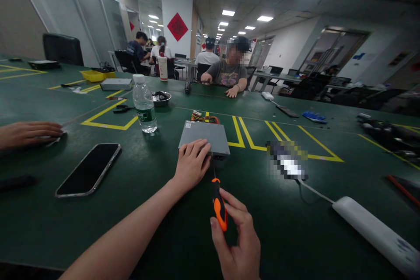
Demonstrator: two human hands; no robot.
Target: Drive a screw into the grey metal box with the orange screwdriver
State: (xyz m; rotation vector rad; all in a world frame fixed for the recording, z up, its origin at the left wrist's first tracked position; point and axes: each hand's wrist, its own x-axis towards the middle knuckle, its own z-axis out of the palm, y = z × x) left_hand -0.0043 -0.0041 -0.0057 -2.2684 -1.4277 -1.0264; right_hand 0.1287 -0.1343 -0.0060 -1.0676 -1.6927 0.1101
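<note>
A grey metal computer power supply (215, 133) lies flat on the green table, its bundle of coloured wires at the far side. My left hand (192, 164) grips its near left corner, fingers over the top and thumb by the near face. My right hand (238, 229) is closed around the orange and black handle of a screwdriver (219, 203). The shaft points away from me, and its tip meets or comes very close to the near face of the power supply. Whether the tip sits in a screw I cannot tell.
Left of the power supply stand a water bottle (144, 109) and a phone (89, 169); a metal bowl (162, 98) is behind. Another person's hand (31, 133) rests at far left. A white power strip (374, 232) and cable lie right. A person (226, 72) sits opposite.
</note>
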